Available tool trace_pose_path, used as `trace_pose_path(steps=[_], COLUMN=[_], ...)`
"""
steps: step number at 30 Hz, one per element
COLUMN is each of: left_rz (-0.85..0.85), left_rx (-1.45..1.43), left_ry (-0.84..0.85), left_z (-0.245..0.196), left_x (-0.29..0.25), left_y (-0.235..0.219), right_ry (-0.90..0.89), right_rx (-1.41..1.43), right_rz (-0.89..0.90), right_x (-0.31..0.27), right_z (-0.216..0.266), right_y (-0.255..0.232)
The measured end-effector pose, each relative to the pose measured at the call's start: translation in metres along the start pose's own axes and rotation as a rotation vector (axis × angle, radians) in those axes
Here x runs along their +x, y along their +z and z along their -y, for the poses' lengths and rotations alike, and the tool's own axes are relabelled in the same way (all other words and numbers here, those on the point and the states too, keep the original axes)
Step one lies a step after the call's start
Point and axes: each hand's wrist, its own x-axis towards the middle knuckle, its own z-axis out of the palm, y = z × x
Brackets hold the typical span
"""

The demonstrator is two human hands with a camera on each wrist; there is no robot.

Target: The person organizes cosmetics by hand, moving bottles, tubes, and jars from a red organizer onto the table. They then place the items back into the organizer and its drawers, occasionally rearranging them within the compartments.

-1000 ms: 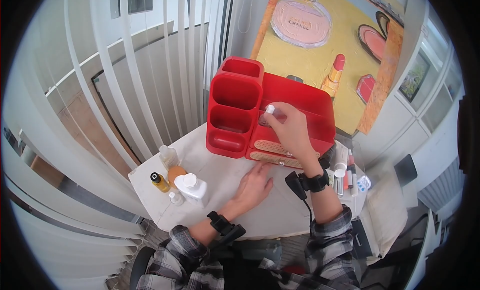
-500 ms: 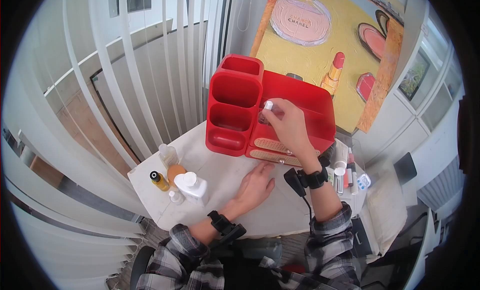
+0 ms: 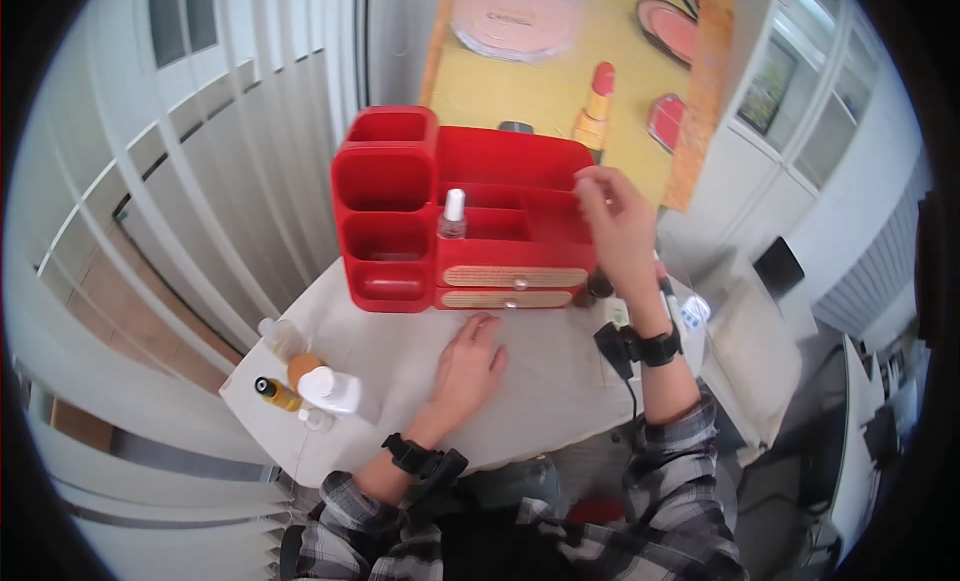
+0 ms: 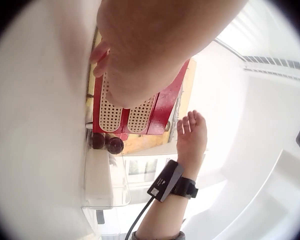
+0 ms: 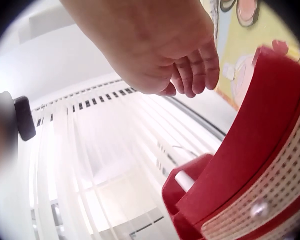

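A red organizer [image 3: 515, 247] with several compartments and two woven-front drawers stands on the white table. In its compartment just right of the tall bins, a small clear bottle with a white cap [image 3: 455, 206] stands upright. The right hand [image 3: 620, 221] is in the air over the organizer's right end, its fingers loosely bent and holding nothing; the right wrist view shows the same hand [image 5: 170, 50] above the red edge. On the tabletop in front of the drawers rests the left hand [image 3: 468, 371], fingers relaxed and nothing in them.
At the table's left are a white bottle [image 3: 330, 389], a yellow bottle with a black cap [image 3: 277, 393], a small white-capped bottle [image 3: 316, 419], a clear bottle [image 3: 281, 335] and a round orange-brown item [image 3: 303, 367]. Small cosmetics lie right of the organizer. A painting [image 3: 540, 91] stands behind.
The right hand has let go of the white-capped bottle, which stays in the compartment, and has moved right. The head view has shifted, moving the scene leftward. The left hand still rests on the table.
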Motion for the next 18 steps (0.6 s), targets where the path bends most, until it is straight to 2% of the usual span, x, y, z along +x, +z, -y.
trace_pose_path(steps=[2,4,6,7,9,11,15,18], left_rz=[0.030,0.040,0.046,0.053,0.060,0.071,0.090,0.097], left_rx=[-0.019,-0.019,-0.017,-0.017,-0.015,-0.013,0.005,-0.011], left_ry=[-0.034,-0.024,-0.014,-0.022,-0.022,-0.034,-0.010,-0.005], left_z=[-0.002,-0.002,-0.001,-0.002,-0.001,0.002,0.006,0.008], left_x=[0.000,0.000,-0.001,-0.001,0.000,-0.001,-0.001,0.000], left_y=[0.000,0.001,0.001,0.000,-0.001,0.002,0.003,0.003], right_ry=[0.139,0.200,0.240,0.244,0.201,0.255,0.376,0.418], right_rx=[0.030,-0.068,-0.404,-0.408,-0.685,-0.761,-0.953,-1.006], right_rz=[-0.120,-0.159,-0.104,-0.111,0.063,0.119,0.278,0.315], right_x=[0.001,0.002,-0.004,-0.010,-0.023,-0.030,-0.033,-0.024], right_z=[-0.017,-0.060,-0.098,-0.122,-0.169,-0.204,-0.224,-0.225], right_y=[-0.035,-0.068,-0.093,-0.106,-0.126,-0.136,-0.135,-0.134])
